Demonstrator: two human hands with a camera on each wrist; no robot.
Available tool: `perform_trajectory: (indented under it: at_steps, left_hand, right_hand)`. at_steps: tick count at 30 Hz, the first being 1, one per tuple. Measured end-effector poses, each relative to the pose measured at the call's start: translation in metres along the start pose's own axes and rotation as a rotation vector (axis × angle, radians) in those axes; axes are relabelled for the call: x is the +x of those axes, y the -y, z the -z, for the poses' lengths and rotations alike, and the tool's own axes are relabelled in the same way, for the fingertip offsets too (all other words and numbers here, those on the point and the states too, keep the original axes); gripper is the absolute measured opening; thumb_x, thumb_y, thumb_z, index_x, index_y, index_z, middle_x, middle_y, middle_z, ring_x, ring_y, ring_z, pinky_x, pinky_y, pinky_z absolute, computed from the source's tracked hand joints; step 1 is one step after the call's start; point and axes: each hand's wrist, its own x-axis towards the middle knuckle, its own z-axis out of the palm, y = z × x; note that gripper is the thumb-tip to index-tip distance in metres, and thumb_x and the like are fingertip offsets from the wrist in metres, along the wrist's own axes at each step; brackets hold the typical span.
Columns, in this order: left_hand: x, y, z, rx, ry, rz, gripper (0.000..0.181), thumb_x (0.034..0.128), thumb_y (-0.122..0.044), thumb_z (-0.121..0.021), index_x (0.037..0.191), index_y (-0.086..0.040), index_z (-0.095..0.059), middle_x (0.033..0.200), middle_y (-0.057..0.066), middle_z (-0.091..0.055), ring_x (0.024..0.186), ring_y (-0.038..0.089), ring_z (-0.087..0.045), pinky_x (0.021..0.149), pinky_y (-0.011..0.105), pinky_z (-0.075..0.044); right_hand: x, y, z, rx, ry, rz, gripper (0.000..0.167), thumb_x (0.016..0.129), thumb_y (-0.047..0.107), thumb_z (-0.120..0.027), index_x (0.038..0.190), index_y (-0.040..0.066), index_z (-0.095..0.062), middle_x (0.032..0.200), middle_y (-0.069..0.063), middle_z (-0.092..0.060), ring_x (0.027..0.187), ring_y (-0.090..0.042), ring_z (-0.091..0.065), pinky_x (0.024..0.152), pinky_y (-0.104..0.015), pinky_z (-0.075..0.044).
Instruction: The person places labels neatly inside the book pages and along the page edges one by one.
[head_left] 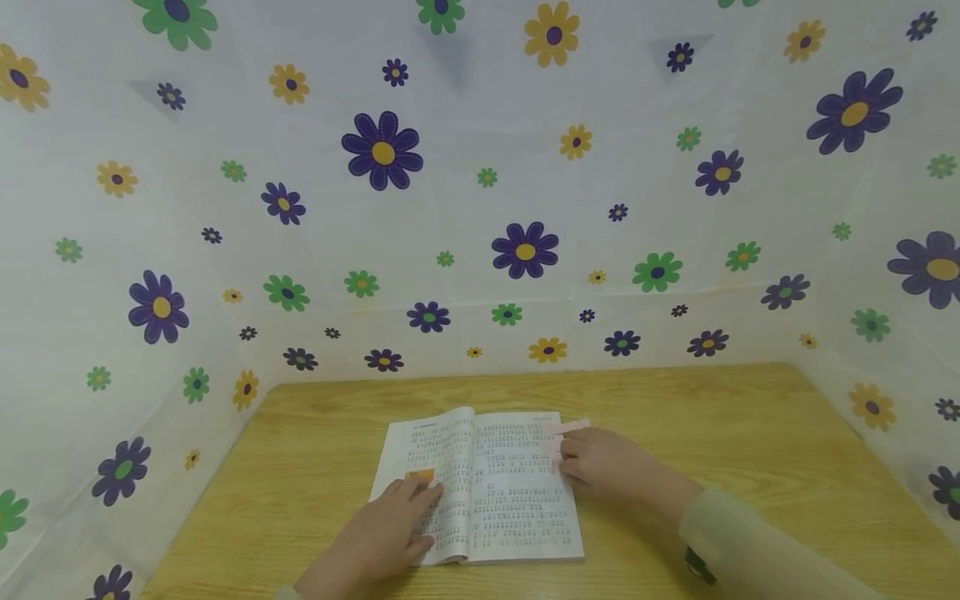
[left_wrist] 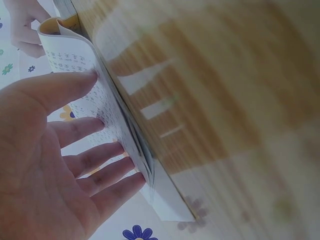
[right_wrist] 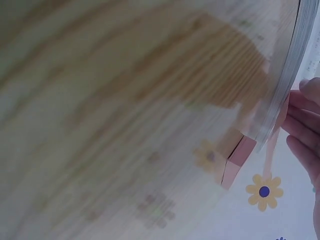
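An open book (head_left: 517, 521) with printed pages lies on the wooden table. My left hand (head_left: 386, 529) rests on its left page, fingers loosely extended, beside a small orange sticky note (head_left: 418, 475). In the left wrist view, the left hand (left_wrist: 55, 165) has its fingertips on the page. At the right page's outer edge is my right hand (head_left: 600, 467), which pinches a thin pink sticky strip (right_wrist: 272, 147). Only part of the right hand (right_wrist: 305, 130) shows in the right wrist view. A pink sticky-note pad (right_wrist: 237, 159) sits by the book's far right corner.
Table surface (head_left: 720, 442) surrounds the book. White cloth (head_left: 465, 217) printed with flowers hangs behind and on both sides. A dark object (head_left: 699, 567) shows under the right sleeve (head_left: 757, 542).
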Motion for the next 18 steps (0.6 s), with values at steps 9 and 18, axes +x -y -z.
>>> perform_trajectory:
  at_steps: [9, 18]
  left_hand:
    - [0.0004, -0.0003, 0.0012, -0.003, 0.018, 0.010, 0.065, 0.0949, -0.034, -0.079, 0.152, -0.009, -0.057, 0.147, 0.015, -0.059, 0.133, 0.036, -0.059, 0.109, 0.057, -0.056]
    - [0.0002, 0.0017, 0.0003, -0.014, 0.009, -0.009, 0.065, 0.0954, -0.033, -0.079, 0.151, -0.009, -0.058, 0.146, 0.016, -0.059, 0.132, 0.036, -0.060, 0.109, 0.056, -0.056]
  right_hand:
    - [0.0018, 0.0044, 0.0050, 0.002, 0.060, -0.024, 0.015, 0.102, 0.029, -0.071, 0.107, 0.016, -0.078, 0.107, 0.001, -0.078, 0.104, -0.015, -0.072, 0.101, -0.032, -0.062]
    - [0.0036, 0.0067, 0.0036, 0.002, 0.089, -0.047, 0.019, 0.105, 0.032, -0.068, 0.111, 0.018, -0.078, 0.106, 0.003, -0.077, 0.103, -0.014, -0.071, 0.101, -0.032, -0.062]
